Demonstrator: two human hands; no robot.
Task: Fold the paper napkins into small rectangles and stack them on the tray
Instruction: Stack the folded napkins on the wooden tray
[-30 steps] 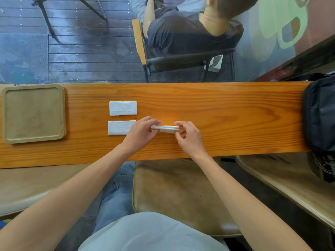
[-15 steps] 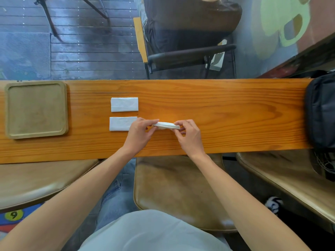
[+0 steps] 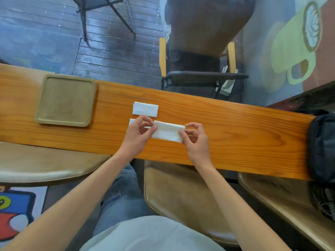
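Observation:
I hold a white folded napkin (image 3: pixel 168 132) flat over the wooden counter (image 3: pixel 235 127). My left hand (image 3: pixel 138 134) pinches its left end and my right hand (image 3: pixel 194 140) pinches its right end. A second folded napkin (image 3: pixel 145 109) lies on the counter just beyond. A third folded napkin (image 3: pixel 132 122) lies under my left hand, mostly hidden. The square tan tray (image 3: pixel 66 100) sits at the left of the counter with nothing on it.
A black bag (image 3: pixel 322 145) rests on the counter's right end. Tan stools (image 3: pixel 181 196) stand below the near edge. Beyond the counter a person sits on a chair (image 3: pixel 199 77) with their back to me.
The napkin, held edge-on between my fingers before, now shows its broad face and has been lifted slightly. My view has tilted and shifted to the right.

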